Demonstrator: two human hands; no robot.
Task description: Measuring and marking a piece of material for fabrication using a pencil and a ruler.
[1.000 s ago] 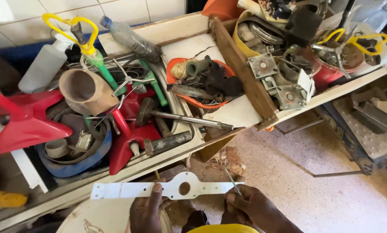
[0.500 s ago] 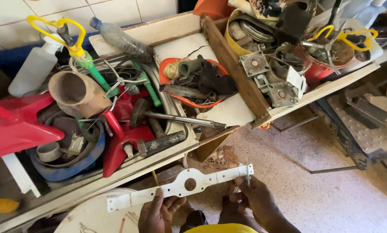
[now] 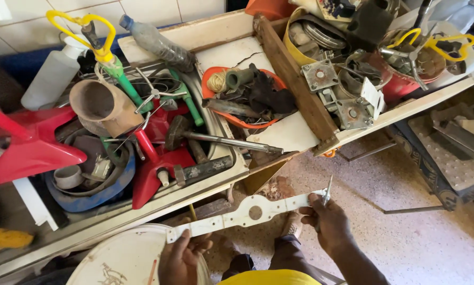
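Observation:
A long white metal bracket (image 3: 247,214) with a round hole in its middle is held slantwise above the floor. My left hand (image 3: 183,257) grips its lower left end. My right hand (image 3: 328,224) pinches its upper right end and also holds a thin silver tool (image 3: 326,193) that points upward. Just beyond the bracket lies a crowded shelf (image 3: 152,203) of tools.
The shelf carries red metal stands (image 3: 28,142), a brown pipe fitting (image 3: 100,108), a hammer (image 3: 216,140), an orange bowl (image 3: 237,119), plastic bottles and metal plates. A white round lid (image 3: 121,258) lies at bottom left. Metal steps (image 3: 448,158) stand on the speckled floor at right.
The bracket has tilted, its right end rising toward the shelf. My right hand moved up and right along it. The view has shifted slightly.

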